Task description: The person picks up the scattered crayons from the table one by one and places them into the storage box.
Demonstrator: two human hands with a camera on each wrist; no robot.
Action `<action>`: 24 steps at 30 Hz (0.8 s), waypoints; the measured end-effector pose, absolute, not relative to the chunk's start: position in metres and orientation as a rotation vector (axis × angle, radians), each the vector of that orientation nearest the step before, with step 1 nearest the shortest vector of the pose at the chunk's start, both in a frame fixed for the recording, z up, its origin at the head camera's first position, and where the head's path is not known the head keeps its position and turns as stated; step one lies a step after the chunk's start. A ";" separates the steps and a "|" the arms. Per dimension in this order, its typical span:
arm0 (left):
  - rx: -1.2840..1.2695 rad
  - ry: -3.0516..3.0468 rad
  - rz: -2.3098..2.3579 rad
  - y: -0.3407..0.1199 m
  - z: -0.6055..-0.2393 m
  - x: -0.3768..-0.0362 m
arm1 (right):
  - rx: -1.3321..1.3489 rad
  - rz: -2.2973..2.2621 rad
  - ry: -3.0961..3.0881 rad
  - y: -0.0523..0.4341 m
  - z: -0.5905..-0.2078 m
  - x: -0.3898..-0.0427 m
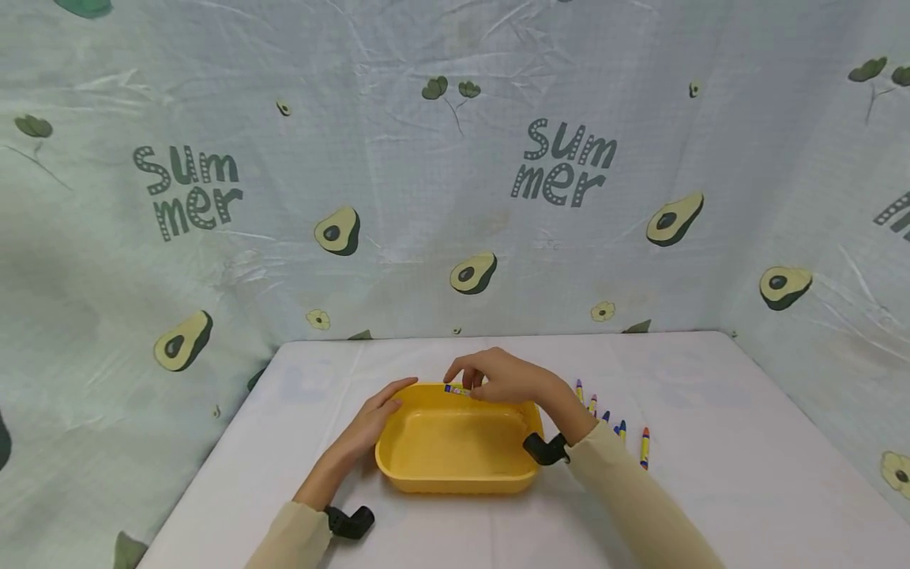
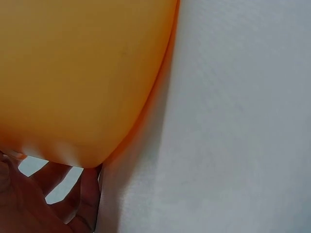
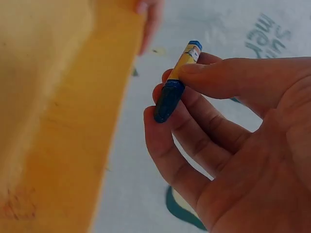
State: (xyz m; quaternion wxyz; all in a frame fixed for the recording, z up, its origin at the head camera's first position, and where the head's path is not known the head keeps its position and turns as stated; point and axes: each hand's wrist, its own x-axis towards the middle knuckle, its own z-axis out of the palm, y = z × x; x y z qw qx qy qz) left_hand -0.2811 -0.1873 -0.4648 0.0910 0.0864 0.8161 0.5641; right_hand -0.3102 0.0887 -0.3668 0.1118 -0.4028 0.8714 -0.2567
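Note:
A yellow plastic tray (image 1: 458,484) stands on the white-covered table. At its left side my left hand (image 1: 373,416) grips the wall, with the thumb at the rim and the other fingers along the outside. Part of that hand (image 2: 29,199) shows under the tray wall (image 2: 87,87) in the left wrist view. Over the far rim, my right hand (image 1: 501,375) pinches a dark blue crayon (image 3: 168,102) with a yellow wrapper between thumb and fingers. In the head view the crayon (image 1: 456,390) lies nearly level. The tray's inside shows no crayons.
Several crayons lie on the table right of the tray, partly hidden by my right forearm; an orange-tipped crayon (image 1: 644,448) is farthest right. A cloth backdrop (image 1: 398,158) printed with avocados hangs behind the table (image 1: 739,474).

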 end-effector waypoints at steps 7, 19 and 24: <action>0.240 2.427 1.678 -0.186 -0.464 -0.280 | -1.127 -0.605 2.454 0.057 -0.386 -0.315; 0.259 2.454 1.672 -0.186 -0.466 -0.281 | -1.098 -0.493 2.419 0.031 -0.409 -0.321; 0.261 2.447 1.688 -0.187 -0.467 -0.281 | -1.081 -0.506 2.408 0.027 -0.416 -0.321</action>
